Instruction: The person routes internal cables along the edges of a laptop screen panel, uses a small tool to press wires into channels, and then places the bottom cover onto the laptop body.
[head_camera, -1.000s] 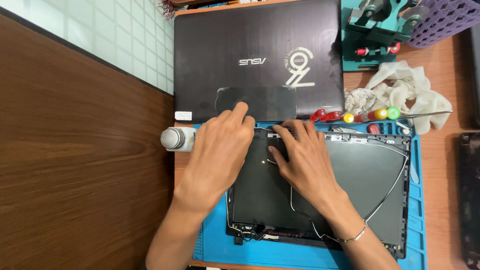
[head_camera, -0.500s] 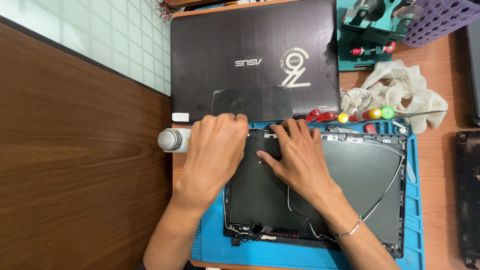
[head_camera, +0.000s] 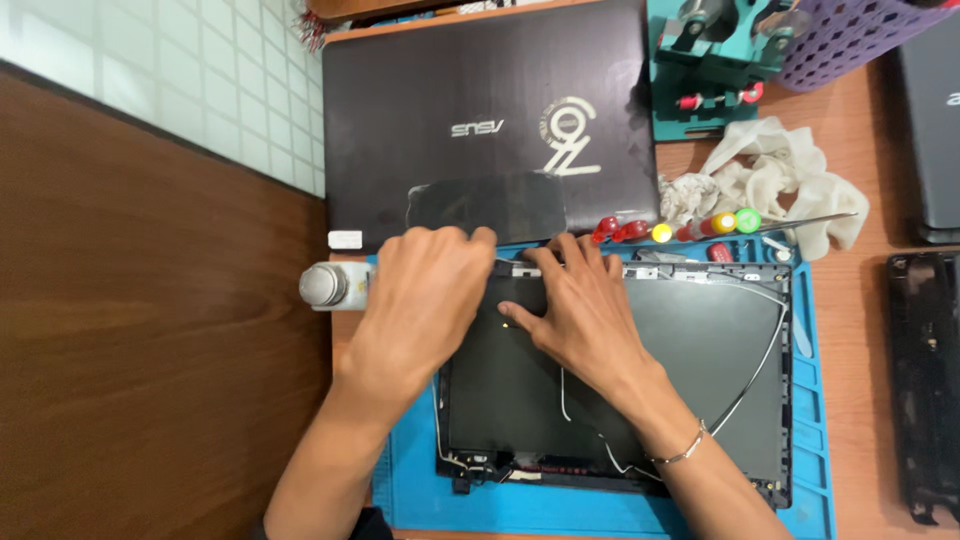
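Observation:
An opened laptop lid shell (head_camera: 700, 340), dark grey with thin cables running inside, lies on a blue work mat (head_camera: 810, 420). My left hand (head_camera: 425, 300) rests palm down over the shell's far left corner, fingers curled at its top edge. My right hand (head_camera: 580, 310) lies flat beside it, fingertips pressing at the top edge near the hinge area; a thin bracelet circles that wrist. What lies under the two palms is hidden.
A closed dark laptop (head_camera: 490, 120) lies beyond the mat. A small bottle (head_camera: 328, 286) lies at the mat's left. Screwdrivers with coloured handles (head_camera: 700, 226), a white rag (head_camera: 780, 180), a teal tool stand (head_camera: 705, 70), a purple basket (head_camera: 850, 35) and a black part (head_camera: 925, 380) sit right.
Both hands have slid slightly toward the far edge of the shell, and the left hand's fingers have curled tighter. The camera view shifted a little.

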